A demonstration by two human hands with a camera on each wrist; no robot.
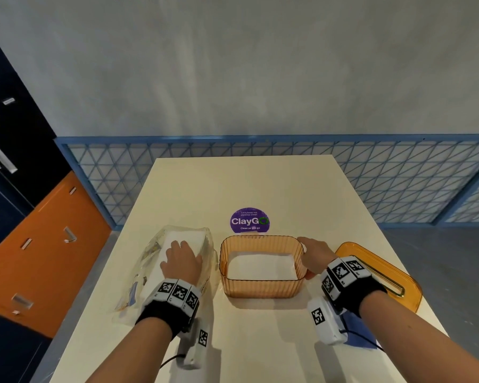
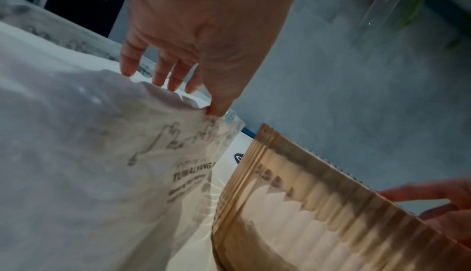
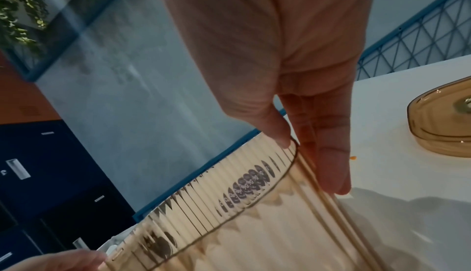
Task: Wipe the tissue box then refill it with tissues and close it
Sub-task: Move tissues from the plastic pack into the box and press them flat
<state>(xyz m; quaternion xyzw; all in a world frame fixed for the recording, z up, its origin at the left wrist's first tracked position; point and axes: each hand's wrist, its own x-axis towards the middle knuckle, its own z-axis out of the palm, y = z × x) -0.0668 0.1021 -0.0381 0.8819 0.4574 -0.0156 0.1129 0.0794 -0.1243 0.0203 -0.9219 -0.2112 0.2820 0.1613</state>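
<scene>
From the head view, the open amber tissue box (image 1: 262, 268) sits mid-table (image 1: 260, 183) with a white stack of tissues (image 1: 260, 266) in its bottom, the purple ClayGo sticker (image 1: 249, 221) just behind it. The left hand (image 1: 181, 262) lies on the tissue pack (image 1: 174, 261) inside its clear wrapper; the right hand (image 1: 314, 257) steadies the box's right wall, and the slotted lid (image 1: 382, 275) lies behind that hand. The left wrist camera shows relaxed fingers (image 2: 163, 73) spread, the thumb touching the crinkled wrapper (image 2: 102, 154), nothing gripped. The right wrist camera shows the thumb (image 3: 267, 126) on the rim, straight fingers (image 3: 328, 154) flat outside: 1 hand bracing, not clenched.
</scene>
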